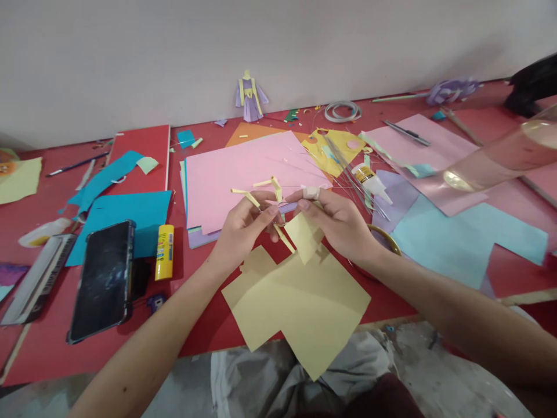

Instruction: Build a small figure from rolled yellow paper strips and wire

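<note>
My left hand (pixel 247 226) pinches a small figure of thin rolled yellow paper strips (pixel 275 187), some of them sticking out past the fingers on thin wire. Close beside it, my right hand (pixel 335 217), with a white wrap on one finger, grips a small piece of pale yellow paper (pixel 304 238) between thumb and fingers. The two hands almost meet, and where the strips join is partly hidden by the fingers. Below them a larger cut sheet of pale yellow paper (pixel 296 302) lies at the table's front edge and overhangs it.
Pink sheets (pixel 248 168) lie behind my hands. A glue stick (pixel 164 252) and a phone (pixel 104 281) are on the left. A white glue bottle (pixel 372 181) lies on the right near thin wires. A paper doll (pixel 250 98) leans on the wall. A clear bottle (pixel 491 162) blurs at right.
</note>
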Motion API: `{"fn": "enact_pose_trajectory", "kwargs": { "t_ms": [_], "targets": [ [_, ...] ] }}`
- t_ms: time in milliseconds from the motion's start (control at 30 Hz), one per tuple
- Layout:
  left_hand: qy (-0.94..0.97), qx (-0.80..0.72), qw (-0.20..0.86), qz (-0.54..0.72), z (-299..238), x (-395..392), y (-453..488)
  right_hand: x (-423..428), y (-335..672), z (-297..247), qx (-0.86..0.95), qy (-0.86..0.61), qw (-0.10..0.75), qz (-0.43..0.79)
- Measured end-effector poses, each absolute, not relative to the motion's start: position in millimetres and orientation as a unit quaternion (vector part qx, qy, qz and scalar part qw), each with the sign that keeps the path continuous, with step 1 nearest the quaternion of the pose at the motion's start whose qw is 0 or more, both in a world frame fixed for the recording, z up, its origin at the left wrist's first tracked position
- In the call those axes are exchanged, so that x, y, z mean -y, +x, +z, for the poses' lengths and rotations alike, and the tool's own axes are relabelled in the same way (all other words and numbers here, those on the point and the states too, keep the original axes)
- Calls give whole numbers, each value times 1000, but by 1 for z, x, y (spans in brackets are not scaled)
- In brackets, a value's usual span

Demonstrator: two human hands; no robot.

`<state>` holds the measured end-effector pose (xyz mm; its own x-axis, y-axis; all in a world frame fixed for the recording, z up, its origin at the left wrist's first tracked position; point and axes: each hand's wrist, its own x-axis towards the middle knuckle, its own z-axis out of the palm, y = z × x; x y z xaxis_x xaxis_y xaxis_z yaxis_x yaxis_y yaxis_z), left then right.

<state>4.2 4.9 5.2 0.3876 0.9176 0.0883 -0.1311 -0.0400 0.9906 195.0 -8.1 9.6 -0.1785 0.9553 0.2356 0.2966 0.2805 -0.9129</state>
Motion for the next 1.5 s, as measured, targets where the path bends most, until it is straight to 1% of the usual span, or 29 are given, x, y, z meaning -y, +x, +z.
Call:
{"fn": "enact_pose_trajectory", "kwargs": {
  "t_ms": [133, 267, 500, 700, 1033, 1233, 1500],
  "targets": [
    [555, -364, 596, 452, 7, -6, 3, 9, 195, 8, 666, -470, 456, 356],
    [558, -385, 588, 442, 8, -5, 3, 11, 194, 10, 676, -468, 468, 324],
    [575, -378, 605, 401, 10, -1, 7, 14, 193, 11, 728, -444, 445, 272],
    [573, -362, 612, 408, 9, -1, 8, 13, 194, 9, 748, -427, 444, 247],
    [598, -361, 625, 349, 10, 0, 6, 12, 195, 10, 742, -438, 438, 255],
    [607, -378, 600, 359, 8, -1, 6, 13, 196, 8, 758, -431, 426, 242],
    [636, -375, 582, 340, 8, -2, 8, 13, 195, 7, 785, -407, 408, 227]
  ]
}}
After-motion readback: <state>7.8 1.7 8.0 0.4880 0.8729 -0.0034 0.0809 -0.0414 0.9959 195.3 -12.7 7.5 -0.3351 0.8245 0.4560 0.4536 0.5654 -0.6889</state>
